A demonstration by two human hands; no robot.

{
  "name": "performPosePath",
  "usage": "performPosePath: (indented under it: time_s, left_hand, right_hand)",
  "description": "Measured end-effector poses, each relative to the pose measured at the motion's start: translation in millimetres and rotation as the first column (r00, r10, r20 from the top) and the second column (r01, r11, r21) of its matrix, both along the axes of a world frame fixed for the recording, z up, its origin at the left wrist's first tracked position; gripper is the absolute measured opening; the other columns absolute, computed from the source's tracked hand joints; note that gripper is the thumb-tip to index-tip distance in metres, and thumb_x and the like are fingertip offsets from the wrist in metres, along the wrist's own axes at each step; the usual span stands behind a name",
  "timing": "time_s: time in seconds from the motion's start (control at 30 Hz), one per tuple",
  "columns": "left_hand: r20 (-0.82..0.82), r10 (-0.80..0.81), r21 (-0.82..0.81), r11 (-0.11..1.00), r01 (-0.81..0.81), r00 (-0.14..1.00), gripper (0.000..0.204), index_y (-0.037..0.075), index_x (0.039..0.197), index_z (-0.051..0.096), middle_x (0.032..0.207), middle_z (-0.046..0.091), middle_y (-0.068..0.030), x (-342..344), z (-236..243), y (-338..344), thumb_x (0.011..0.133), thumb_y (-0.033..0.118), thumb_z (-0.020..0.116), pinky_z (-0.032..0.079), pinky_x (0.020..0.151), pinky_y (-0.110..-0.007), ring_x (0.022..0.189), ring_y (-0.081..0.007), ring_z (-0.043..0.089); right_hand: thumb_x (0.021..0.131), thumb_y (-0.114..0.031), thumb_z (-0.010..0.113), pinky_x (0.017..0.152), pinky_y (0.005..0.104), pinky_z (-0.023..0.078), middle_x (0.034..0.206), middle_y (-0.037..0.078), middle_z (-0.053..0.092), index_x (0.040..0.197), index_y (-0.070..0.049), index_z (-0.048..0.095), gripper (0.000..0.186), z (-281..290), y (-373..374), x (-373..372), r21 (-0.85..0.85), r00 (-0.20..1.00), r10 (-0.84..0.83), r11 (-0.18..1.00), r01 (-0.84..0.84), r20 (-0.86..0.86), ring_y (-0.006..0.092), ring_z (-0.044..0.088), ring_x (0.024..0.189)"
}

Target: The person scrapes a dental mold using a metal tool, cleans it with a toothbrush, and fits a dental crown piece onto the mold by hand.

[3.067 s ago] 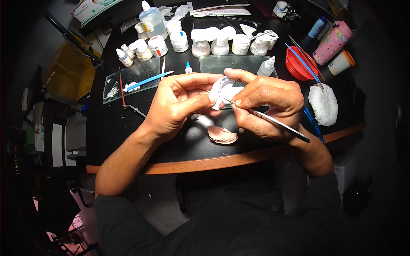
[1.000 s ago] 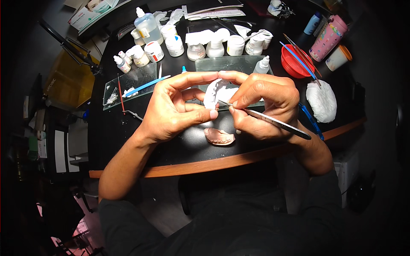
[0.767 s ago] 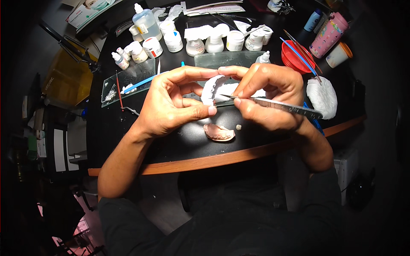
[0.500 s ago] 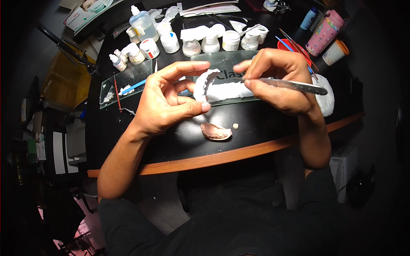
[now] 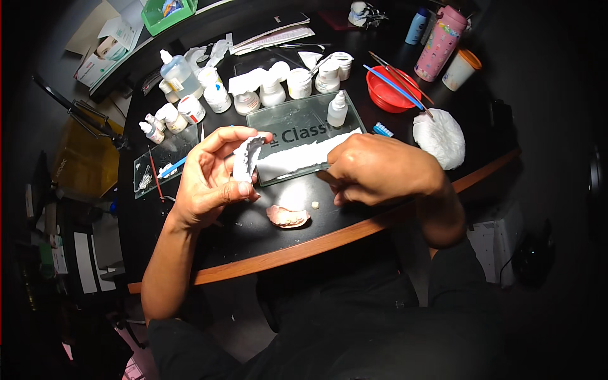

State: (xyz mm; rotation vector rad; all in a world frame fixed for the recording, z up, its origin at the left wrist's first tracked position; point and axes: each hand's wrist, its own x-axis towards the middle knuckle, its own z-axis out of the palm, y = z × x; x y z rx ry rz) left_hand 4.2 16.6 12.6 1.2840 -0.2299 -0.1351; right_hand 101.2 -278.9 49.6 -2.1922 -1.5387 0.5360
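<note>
My left hand (image 5: 212, 183) grips a white curved dental arch piece (image 5: 247, 158) upright between thumb and fingers. My right hand (image 5: 377, 168) is turned knuckles up with curled fingers over the right edge of a glass slab (image 5: 272, 114); what it holds is hidden. A rough white strip of material (image 5: 297, 156) lies along the slab. A pinkish dental model (image 5: 287, 216) and a small pale tooth-like piece (image 5: 315, 205) rest on the black desk (image 5: 253, 250) below my hands.
A small dropper bottle (image 5: 337, 111) stands on the slab, with jars (image 5: 216, 95) behind. At right are a red bowl (image 5: 386, 95) with brushes, white wadding (image 5: 439, 139) and a pink tumbler (image 5: 437, 47). A second glass slab (image 5: 145, 183) with instruments lies at left.
My left hand and the arch have shifted left and down. My right hand has swung down and turned over; the metal instrument it held is now out of sight. The whole view has shifted.
</note>
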Motion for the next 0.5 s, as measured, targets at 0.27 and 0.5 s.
performPosePath:
  time_s: [0.27, 0.5]
  left_hand:
    - [0.549, 0.115, 0.549, 0.697, -0.461, 0.828, 0.069, -0.005, 0.140, 0.059, 0.142, 0.064, -0.0206, 4.4, 5.8, 4.9, 0.077, -0.007, 0.089, 0.063, 0.098, -0.034, 0.129, -0.0220, 0.065]
    - [0.733, 0.403, 0.225, 0.617, -0.754, 0.548, 0.066, -0.007, 0.140, 0.058, 0.136, 0.068, -0.0207, -43.9, 17.1, 17.4, 0.081, -0.009, 0.087, 0.062, 0.097, -0.035, 0.114, -0.0207, 0.071]
  right_hand:
    - [0.080, -0.017, 0.087, 0.077, 0.0493, 0.057, 0.085, 0.020, 0.075, 0.086, 0.000, 0.077, 0.020, -4.3, 5.7, -2.9, -0.198, 0.981, -0.045, 0.977, 0.082, 0.187, 0.0410, 0.074, 0.089]
    - [0.075, -0.015, 0.090, 0.074, 0.0500, 0.058, 0.083, 0.021, 0.075, 0.082, 0.000, 0.077, 0.021, -8.2, 8.8, 1.8, -0.183, 0.978, -0.074, 0.977, 0.110, 0.196, 0.0402, 0.076, 0.086]
